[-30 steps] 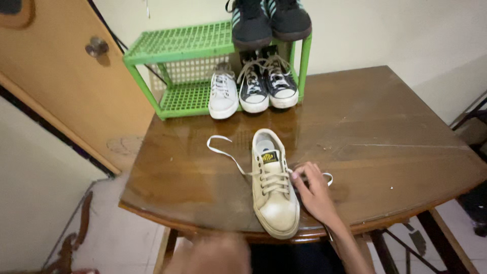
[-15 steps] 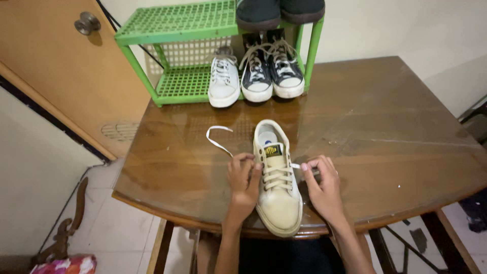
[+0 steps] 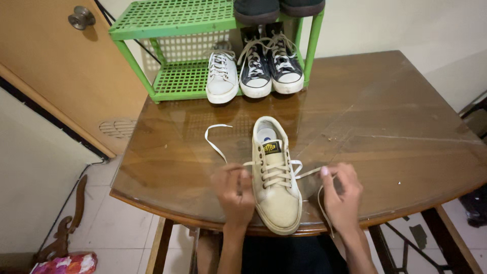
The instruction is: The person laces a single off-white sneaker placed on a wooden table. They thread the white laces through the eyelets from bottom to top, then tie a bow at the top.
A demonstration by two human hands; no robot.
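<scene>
Wood and glass fill most of the view: a dark brown table (image 3: 385,116) with a glossy top runs from the wall to its near edge. At its far side stands a green plastic shoe rack (image 3: 175,83), whose lower shelf carries a white sneaker (image 3: 221,81) next to a pair of dark high-tops (image 3: 270,71), toes pointing out (handy for grabbing); another dark pair (image 3: 278,9) sits on the upper shelf, mostly cut off by the frame. A tan door (image 3: 56,66) with a round knob stands to the left.

Close to the near edge lies a cream low-top sneaker (image 3: 274,187), toe toward the person and opening away, which puts the eyelets between both hands. The left hand (image 3: 234,192) is closed against the shoe's side, pinching one end of the pale shoelace (image 3: 215,144), whose loose tail curls away across the table. The right hand (image 3: 344,195) grips the other end just beside the shoe, drawn out sideways and taut, so the lacing sits flat over the tongue.
</scene>
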